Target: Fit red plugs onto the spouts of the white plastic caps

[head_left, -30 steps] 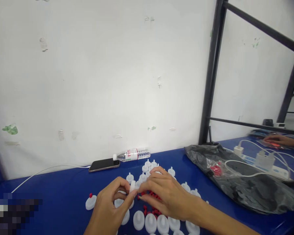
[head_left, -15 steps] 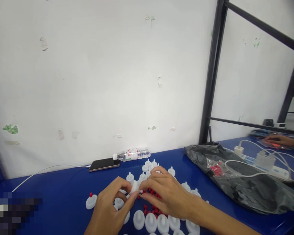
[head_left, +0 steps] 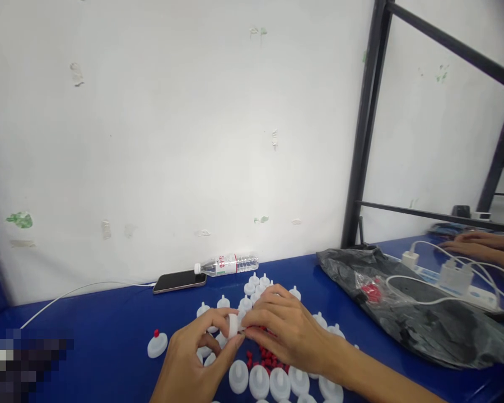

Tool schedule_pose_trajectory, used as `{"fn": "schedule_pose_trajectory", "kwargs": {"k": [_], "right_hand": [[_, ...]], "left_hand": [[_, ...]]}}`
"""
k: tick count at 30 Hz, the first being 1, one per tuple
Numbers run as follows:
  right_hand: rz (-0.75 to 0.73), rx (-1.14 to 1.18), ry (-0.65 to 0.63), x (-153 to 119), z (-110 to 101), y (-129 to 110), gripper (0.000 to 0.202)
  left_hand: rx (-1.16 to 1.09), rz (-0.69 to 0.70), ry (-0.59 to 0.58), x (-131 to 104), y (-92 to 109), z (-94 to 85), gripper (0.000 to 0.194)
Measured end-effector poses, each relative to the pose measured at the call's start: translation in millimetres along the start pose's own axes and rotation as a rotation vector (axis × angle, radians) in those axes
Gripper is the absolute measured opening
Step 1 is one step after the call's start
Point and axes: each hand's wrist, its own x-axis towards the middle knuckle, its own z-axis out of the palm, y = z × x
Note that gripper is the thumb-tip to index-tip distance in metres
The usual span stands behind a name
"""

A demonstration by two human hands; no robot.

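Observation:
Between the thumb and forefinger of my left hand (head_left: 201, 350) is a white nozzle cap (head_left: 233, 324), turned on its side with its spout toward the right. My right hand (head_left: 283, 330) meets it there, thumb and fingertips pinched at the spout end; whatever sits between those fingertips is hidden. Under and around both hands stand several more white nozzle caps (head_left: 259, 382), spouts up. Small red tips (head_left: 269, 358) lie in a loose pile below my right hand. One white cap with a red tip on it (head_left: 157, 343) stands apart on the left.
A phone (head_left: 180, 281) on a white cable and a lying water bottle (head_left: 227, 265) are by the wall. At right lie a black plastic bag (head_left: 403, 324), a small bag with red pieces (head_left: 372, 291) and a power strip (head_left: 479, 294). Another person's hands (head_left: 483, 243) show beyond the black frame.
The cap in my left hand has turned more side-on, and my left hand has shifted slightly right. A second hand of the other person has come into view.

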Motion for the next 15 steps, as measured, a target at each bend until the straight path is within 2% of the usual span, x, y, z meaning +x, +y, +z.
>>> {"fn": "schedule_pose_trajectory", "kwargs": {"k": [3, 6, 15], "right_hand": [[0.005, -0.01, 0.026, 0.8, -0.8, -1.4, 0.009], [0.018, 0.006, 0.058, 0.9, -1.5, -4.2, 0.01], [-0.025, 0.031, 0.171, 1.8, -2.3, -11.6, 0.012]], "left_hand": [[-0.188, -0.097, 0.033, -0.1, 2.0, 2.6, 0.031], [-0.282, -0.104, 0.031, -2.7, 4.2, 6.5, 0.041], [-0.294, -0.097, -0.122, -3.2, -0.5, 6.3, 0.043]]}}
